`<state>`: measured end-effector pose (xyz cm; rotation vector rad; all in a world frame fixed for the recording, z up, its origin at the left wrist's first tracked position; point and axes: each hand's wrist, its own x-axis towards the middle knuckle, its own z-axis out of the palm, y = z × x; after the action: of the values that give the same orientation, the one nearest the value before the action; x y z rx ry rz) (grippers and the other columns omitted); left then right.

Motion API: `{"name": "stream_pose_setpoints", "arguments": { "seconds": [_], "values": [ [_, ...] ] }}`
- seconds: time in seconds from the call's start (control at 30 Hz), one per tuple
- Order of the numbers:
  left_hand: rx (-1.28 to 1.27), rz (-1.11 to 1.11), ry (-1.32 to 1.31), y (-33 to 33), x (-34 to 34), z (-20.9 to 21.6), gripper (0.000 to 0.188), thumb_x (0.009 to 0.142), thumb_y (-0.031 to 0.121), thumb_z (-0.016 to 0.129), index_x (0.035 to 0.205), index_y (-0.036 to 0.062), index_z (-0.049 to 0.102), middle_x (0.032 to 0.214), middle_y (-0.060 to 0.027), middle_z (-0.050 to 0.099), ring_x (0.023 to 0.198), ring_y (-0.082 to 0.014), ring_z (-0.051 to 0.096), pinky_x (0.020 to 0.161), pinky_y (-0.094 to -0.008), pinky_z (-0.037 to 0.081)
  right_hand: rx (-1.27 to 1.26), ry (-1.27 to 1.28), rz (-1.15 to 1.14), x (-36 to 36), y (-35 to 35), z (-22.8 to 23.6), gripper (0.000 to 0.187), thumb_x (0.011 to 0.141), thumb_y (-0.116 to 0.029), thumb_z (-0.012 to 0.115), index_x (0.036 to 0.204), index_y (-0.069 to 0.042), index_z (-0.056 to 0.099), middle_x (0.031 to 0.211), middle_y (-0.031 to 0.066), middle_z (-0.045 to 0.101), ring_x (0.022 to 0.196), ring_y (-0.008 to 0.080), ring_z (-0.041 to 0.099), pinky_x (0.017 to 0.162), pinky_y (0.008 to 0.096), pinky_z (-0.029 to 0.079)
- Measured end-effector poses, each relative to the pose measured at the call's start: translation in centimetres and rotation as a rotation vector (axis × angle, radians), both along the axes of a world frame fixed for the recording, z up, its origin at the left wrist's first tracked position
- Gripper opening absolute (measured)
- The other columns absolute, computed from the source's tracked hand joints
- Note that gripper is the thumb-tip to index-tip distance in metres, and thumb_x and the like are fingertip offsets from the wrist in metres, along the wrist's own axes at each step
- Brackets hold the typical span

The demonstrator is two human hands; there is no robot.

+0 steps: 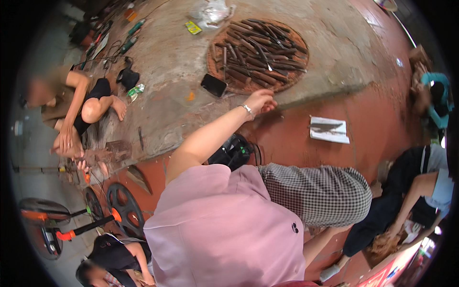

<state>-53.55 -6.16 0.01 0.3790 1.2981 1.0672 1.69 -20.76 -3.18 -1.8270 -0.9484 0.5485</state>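
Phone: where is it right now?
Head view, left of centre in the upper half: the phone lies on the concrete by the round tray's lower-left rim, left of the left hand.

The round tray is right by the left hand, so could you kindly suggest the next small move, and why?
I would probably ease the left hand over the tray toward the nearest brown piece, avoiding shiny metal: the hand is curled by the near rim, and a bright, possibly sharp tip shows there.
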Motion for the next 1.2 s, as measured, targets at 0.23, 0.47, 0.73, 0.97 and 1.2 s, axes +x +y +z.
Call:
{"name": "stream_pose_setpoints", "arguments": {
  "seconds": [0.23,0.47,0.73,0.97,1.2],
  "values": [
    [0.308,-1.15,0.928,0.2,2.2,-2.8,0.038,0.092,0.03,0.059,0.119,0.0042,0.063,0.109,-0.0144,0.069,0.098,-0.0253,0.067,0.087,-0.0362,0.052,0.057,0.427,-0.153,-3.6,0.6,2.4,0.052,0.102,-0.032,0.035,0.145,-0.003,0.036,0.143,0.0155,0.047,0.127,0.0267,0.05,0.107,0.0391,0.042],
    [0.43,-1.464,1.167,3.2,5.3,-0.3,0.036,0.09,0.032,0.059,0.117,0.0089,0.063,0.105,-0.0155,0.069,0.099,-0.0344,0.065,0.088,-0.0431,0.051,-0.051,-0.146,-0.087,-2.3,0.9,1.9,0.044,0.096,-0.031,0.051,0.129,-0.001,0.05,0.142,0.0167,0.047,0.126,0.027,0.051,0.101,0.0389,0.045],
    [0.911,-1.335,1.04,8.5,14.3,7.7,0.032,0.092,0.024,0.058,0.116,0.0034,0.06,0.098,-0.0185,0.069,0.091,-0.0351,0.066,0.08,-0.0417,0.053,-0.105,-0.377,-0.175,-3.9,1.9,3.8,0.023,0.084,-0.018,0.072,0.09,0.003,0.065,0.141,0.0185,0.048,0.114,0.0283,0.059,0.089,0.0333,0.052],
    [0.891,-1.439,1.067,10.6,16.5,13.5,0.031,0.093,0.019,0.062,0.116,0.0001,0.063,0.104,-0.0152,0.069,0.096,-0.0255,0.067,0.084,-0.034,0.051,-0.061,-0.446,-0.252,-4.3,2.8,3.5,0.02,0.077,-0.022,0.076,0.079,-0.003,0.068,0.135,0.0218,0.053,0.119,0.0356,0.055,0.097,0.0415,0.046],
    [1.406,-1.162,0.659,6.0,28.0,25.7,0.029,0.095,0.015,0.059,0.119,-0.0001,0.063,0.11,-0.012,0.069,0.103,-0.0186,0.065,0.09,-0.0305,0.049,-0.063,-0.187,-0.239,-2.6,-0.2,2.7,0.019,0.08,-0.021,0.075,0.085,-0.003,0.07,0.129,0.0192,0.058,0.105,0.03,0.061,0.088,0.0362,0.049]
  ]
}}
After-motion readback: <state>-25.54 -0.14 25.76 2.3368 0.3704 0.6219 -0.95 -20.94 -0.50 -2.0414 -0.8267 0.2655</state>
